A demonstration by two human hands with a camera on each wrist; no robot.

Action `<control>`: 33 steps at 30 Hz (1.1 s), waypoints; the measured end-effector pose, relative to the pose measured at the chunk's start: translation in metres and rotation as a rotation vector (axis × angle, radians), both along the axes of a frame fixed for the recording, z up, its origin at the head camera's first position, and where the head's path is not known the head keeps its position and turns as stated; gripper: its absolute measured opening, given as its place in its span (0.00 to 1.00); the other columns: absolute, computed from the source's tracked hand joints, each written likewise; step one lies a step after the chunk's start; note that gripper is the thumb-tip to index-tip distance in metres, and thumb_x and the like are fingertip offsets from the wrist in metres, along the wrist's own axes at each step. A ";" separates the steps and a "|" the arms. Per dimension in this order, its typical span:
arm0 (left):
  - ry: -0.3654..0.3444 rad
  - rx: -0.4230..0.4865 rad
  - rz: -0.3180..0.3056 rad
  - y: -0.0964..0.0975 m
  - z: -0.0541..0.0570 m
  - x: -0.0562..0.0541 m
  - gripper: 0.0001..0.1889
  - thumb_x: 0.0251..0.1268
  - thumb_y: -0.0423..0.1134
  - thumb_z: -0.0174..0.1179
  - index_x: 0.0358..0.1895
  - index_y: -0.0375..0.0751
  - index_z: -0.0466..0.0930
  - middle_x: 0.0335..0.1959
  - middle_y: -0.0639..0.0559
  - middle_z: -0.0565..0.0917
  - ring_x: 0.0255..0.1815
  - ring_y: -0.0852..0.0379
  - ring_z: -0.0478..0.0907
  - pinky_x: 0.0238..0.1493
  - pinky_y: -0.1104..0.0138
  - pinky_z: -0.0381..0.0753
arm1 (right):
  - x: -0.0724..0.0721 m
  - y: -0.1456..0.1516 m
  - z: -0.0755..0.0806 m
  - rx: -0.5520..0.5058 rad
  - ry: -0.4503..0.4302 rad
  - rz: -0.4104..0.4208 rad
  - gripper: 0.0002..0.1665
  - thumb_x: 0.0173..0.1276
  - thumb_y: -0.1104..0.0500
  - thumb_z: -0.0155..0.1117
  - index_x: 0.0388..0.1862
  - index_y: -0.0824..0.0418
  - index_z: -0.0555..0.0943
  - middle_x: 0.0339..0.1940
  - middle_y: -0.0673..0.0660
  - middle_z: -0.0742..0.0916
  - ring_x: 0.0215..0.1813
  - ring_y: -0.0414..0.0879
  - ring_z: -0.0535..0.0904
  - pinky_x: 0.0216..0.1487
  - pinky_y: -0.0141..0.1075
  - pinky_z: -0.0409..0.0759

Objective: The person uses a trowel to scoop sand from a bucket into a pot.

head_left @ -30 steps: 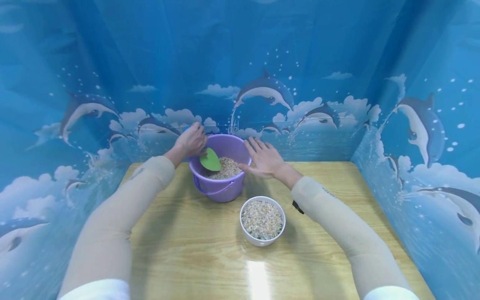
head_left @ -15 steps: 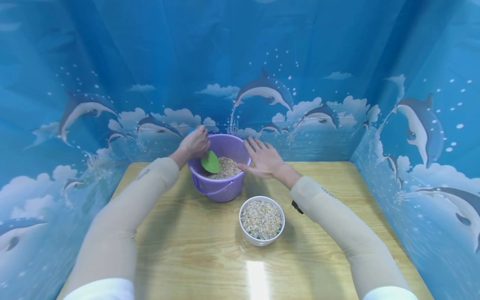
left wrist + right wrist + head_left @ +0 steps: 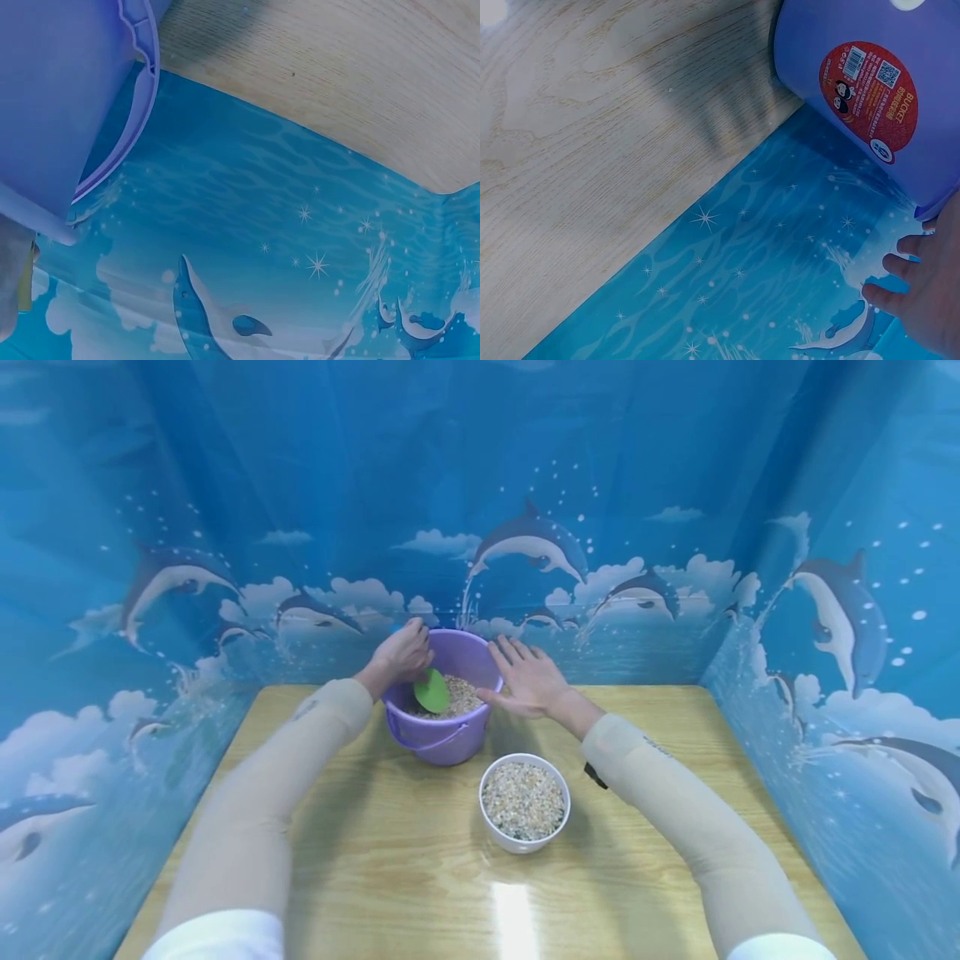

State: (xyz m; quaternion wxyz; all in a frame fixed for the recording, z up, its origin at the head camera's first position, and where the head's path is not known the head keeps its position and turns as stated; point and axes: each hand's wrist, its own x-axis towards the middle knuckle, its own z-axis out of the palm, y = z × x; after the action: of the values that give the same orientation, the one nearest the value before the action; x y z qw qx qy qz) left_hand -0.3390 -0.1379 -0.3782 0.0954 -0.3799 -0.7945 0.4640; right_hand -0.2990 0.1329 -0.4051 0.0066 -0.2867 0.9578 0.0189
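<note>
A purple bucket point(image 3: 450, 749) stands upright at the back of the table, part-filled with tan gravel point(image 3: 462, 697). Over its left rim, my left hand point(image 3: 405, 652) grips a small green shovel point(image 3: 432, 692), whose blade dips into the bucket; the handle is mostly covered by the fingers. My right hand point(image 3: 531, 678) lies along the bucket's right rim, fingers straight and spread, thumb towards the near side. In the right wrist view its fingertips sit near the edge of the bucket point(image 3: 802, 52). Only a sliver of my left hand point(image 3: 9, 281) appears in the left wrist view.
Nearer to me stands a white bowl point(image 3: 522, 845) heaped with pale gravel point(image 3: 523, 800). The bucket's handle point(image 3: 435, 744) hangs down its front. A blue dolphin-print curtain point(image 3: 480, 485) encloses the wooden table point(image 3: 405, 877) at the back and both sides.
My left hand has shifted right and slightly down, carrying the shovel with it, so the blade sits further right and lower in the bucket. My right hand has stayed in place.
</note>
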 end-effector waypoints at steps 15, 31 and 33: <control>-0.080 0.111 0.025 0.005 -0.016 0.006 0.33 0.79 0.71 0.44 0.47 0.42 0.80 0.45 0.41 0.89 0.48 0.44 0.82 0.55 0.51 0.76 | -0.002 0.002 0.000 0.000 0.008 -0.002 0.65 0.72 0.15 0.21 0.89 0.60 0.42 0.90 0.65 0.51 0.90 0.62 0.50 0.86 0.61 0.54; -0.107 0.150 0.023 0.004 -0.019 0.008 0.34 0.79 0.71 0.45 0.41 0.39 0.79 0.40 0.41 0.89 0.43 0.46 0.82 0.53 0.51 0.80 | -0.001 0.000 -0.002 -0.010 -0.002 -0.005 0.65 0.71 0.15 0.21 0.89 0.61 0.42 0.90 0.65 0.50 0.90 0.62 0.49 0.86 0.61 0.54; -0.107 0.153 0.020 0.004 -0.019 0.009 0.34 0.79 0.71 0.45 0.41 0.39 0.79 0.39 0.42 0.89 0.42 0.46 0.81 0.53 0.51 0.79 | -0.001 0.000 -0.002 -0.008 -0.001 -0.004 0.66 0.71 0.14 0.20 0.89 0.61 0.42 0.90 0.65 0.50 0.90 0.62 0.50 0.86 0.62 0.54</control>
State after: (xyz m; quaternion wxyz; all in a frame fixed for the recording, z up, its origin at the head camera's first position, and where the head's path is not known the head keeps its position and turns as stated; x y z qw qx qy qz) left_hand -0.3301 -0.1341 -0.3976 0.0769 -0.3879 -0.8353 0.3818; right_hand -0.2999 0.1327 -0.4075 0.0060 -0.2847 0.9585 0.0149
